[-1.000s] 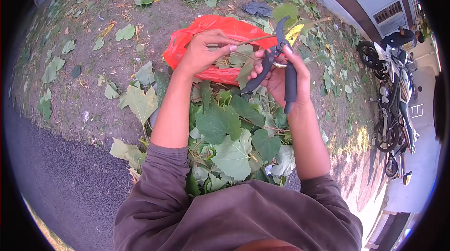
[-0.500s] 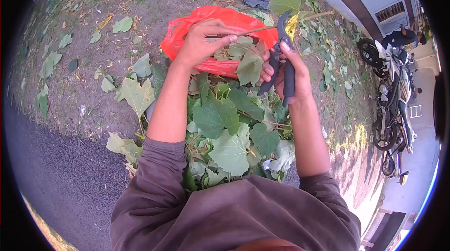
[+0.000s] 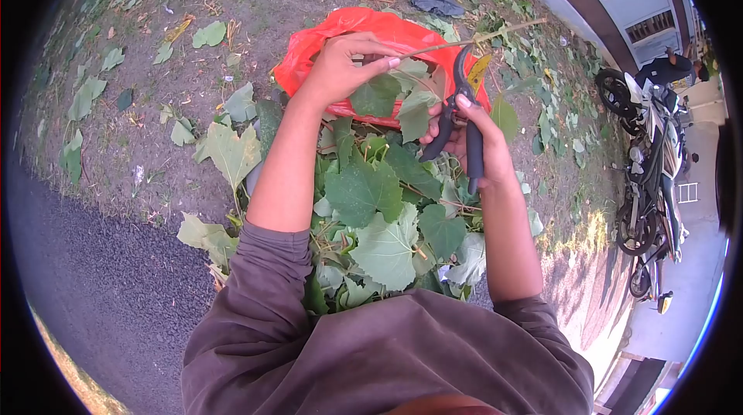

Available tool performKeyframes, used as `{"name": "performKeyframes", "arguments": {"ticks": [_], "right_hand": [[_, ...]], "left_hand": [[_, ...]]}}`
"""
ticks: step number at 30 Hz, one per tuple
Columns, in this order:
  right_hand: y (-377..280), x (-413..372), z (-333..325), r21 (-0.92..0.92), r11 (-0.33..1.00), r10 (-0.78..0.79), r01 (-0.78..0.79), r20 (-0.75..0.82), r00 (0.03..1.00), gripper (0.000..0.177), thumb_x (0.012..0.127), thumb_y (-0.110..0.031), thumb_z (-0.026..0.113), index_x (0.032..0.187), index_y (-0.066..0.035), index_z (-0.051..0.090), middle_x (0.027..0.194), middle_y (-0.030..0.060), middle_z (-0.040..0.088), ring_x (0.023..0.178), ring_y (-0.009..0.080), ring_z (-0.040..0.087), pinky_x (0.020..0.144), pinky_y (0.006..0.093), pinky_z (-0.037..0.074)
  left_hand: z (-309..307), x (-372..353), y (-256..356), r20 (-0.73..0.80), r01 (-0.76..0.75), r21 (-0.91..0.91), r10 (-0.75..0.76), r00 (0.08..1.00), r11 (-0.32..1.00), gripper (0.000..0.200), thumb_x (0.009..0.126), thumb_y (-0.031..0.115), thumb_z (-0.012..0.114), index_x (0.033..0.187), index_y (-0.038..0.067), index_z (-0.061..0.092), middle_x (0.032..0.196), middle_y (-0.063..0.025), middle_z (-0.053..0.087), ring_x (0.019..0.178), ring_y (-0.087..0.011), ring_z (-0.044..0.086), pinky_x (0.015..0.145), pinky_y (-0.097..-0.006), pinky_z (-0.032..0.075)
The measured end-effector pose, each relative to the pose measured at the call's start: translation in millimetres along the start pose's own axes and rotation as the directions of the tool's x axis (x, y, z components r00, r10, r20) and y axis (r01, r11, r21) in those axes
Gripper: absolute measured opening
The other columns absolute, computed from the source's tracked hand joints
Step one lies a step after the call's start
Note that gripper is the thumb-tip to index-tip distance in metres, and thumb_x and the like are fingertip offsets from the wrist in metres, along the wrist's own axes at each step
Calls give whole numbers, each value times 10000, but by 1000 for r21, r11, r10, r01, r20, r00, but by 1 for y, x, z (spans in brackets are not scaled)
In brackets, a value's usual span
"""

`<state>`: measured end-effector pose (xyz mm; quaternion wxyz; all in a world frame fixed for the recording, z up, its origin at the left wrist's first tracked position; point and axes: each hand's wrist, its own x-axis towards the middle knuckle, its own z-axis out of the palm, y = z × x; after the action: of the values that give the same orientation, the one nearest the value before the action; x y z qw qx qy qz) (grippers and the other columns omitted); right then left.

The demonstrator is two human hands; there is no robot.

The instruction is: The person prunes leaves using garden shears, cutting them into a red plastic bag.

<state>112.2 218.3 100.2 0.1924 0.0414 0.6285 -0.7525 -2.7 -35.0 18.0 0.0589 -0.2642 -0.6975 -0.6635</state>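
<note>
Over the red plastic bag (image 3: pixel 302 59), my left hand (image 3: pixel 344 66) pinches a thin brown stem (image 3: pixel 433 48) between thumb and fingers. The stem runs to the right, past the blades of the black pruning shears (image 3: pixel 470 132). My right hand (image 3: pixel 484 144) is wrapped round the shears' handles, with their blades apart and pointing up. A yellow leaf (image 3: pixel 478 70) is beside the blades. Green leaves show in the bag's mouth, and a heap of large green leaves (image 3: pixel 364 192) lies below it, between my forearms.
Bare soil (image 3: pixel 139 159) with scattered leaves surrounds the bag. A dark crumpled piece (image 3: pixel 437 3) lies beyond it. Asphalt (image 3: pixel 116 283) is at lower left. Parked motorcycles (image 3: pixel 650 159) and a person in dark clothes (image 3: pixel 665 68) are at the right.
The shears have moved slightly down, with their blades now below the stem. A green leaf near the stem's right part has dropped to beside my right hand. My left hand still holds the stem.
</note>
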Motion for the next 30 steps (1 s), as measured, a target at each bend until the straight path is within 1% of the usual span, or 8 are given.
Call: {"name": "performKeyframes", "arguments": {"ticks": [6, 9, 11, 16, 18, 21, 25, 30], "right_hand": [[10, -12, -5, -147, 989, 25, -36, -76, 997, 528, 1062, -509, 592, 1187, -5, 689, 987, 101, 732, 920, 207, 740, 914, 384, 582], [13, -15, -4, -51, 998, 37, -46, -165, 986, 515, 1055, -495, 608, 1173, 1, 681, 972, 114, 724, 933, 237, 735, 935, 401, 576], [10, -13, -6, 169, 985, 3, 22, -146, 989, 515, 1049, -488, 614, 1165, 11, 674, 958, 130, 713, 938, 276, 726, 957, 421, 569], [10, -5, -10, 201, 978, -27, 60, -163, 986, 512, 1046, -477, 616, 1162, 19, 674, 951, 139, 708, 937, 297, 723, 960, 428, 567], [16, -4, -7, -41, 999, 9, -13, -96, 995, 514, 1050, -475, 609, 1156, 22, 681, 963, 140, 709, 929, 294, 728, 953, 421, 569], [18, -4, 2, -32, 994, 103, -104, -25, 994, 519, 1055, -475, 603, 1156, 27, 687, 974, 142, 712, 928, 288, 734, 948, 411, 570], [8, 6, 5, 428, 897, 36, -108, 172, 984, 562, 1078, -489, 538, 1174, 45, 684, 955, 176, 705, 924, 339, 724, 980, 475, 577], [-8, 19, 20, 462, 886, -54, -31, 168, 984, 598, 1077, -510, 516, 1190, 57, 671, 952, 190, 702, 962, 377, 735, 1003, 535, 587]], "left_hand": [[0, 2, -4, -72, 1, 74, 5, 997, 997, 187, 941, 109, 822, 1107, 24, 826, 957, -12, 721, 895, -90, 637, 789, -270, 491], [3, 1, -1, -52, 23, 30, -21, 998, 999, 188, 941, 108, 821, 1110, 25, 826, 959, -14, 725, 889, -92, 637, 787, -271, 493], [3, 1, -3, -30, 7, 39, -5, 1000, 999, 188, 945, 110, 819, 1114, 28, 826, 968, -14, 731, 885, -92, 639, 791, -270, 492], [5, 2, -8, -63, -44, 31, 46, 997, 999, 183, 946, 167, 830, 1094, 60, 843, 886, 5, 727, 773, -74, 589, 713, -265, 482], [4, 3, -8, -76, -29, 28, 31, 997, 999, 182, 950, 173, 826, 1094, 64, 844, 889, 4, 731, 775, -72, 591, 714, -264, 481], [0, 1, -6, -48, 44, 51, -42, 998, 998, 193, 963, 122, 806, 1121, 12, 815, 989, -8, 740, 899, -89, 648, 805, -266, 496], [2, 2, -6, -38, 63, 9, -63, 997, 998, 203, 976, 138, 796, 1130, 7, 809, 1005, -13, 746, 919, -90, 651, 832, -277, 499], [4, 2, -6, 1, 79, -80, -79, 997, 994, 198, 986, 129, 781, 1137, 4, 805, 1031, -25, 755, 975, -103, 669, 876, -290, 508]]}}
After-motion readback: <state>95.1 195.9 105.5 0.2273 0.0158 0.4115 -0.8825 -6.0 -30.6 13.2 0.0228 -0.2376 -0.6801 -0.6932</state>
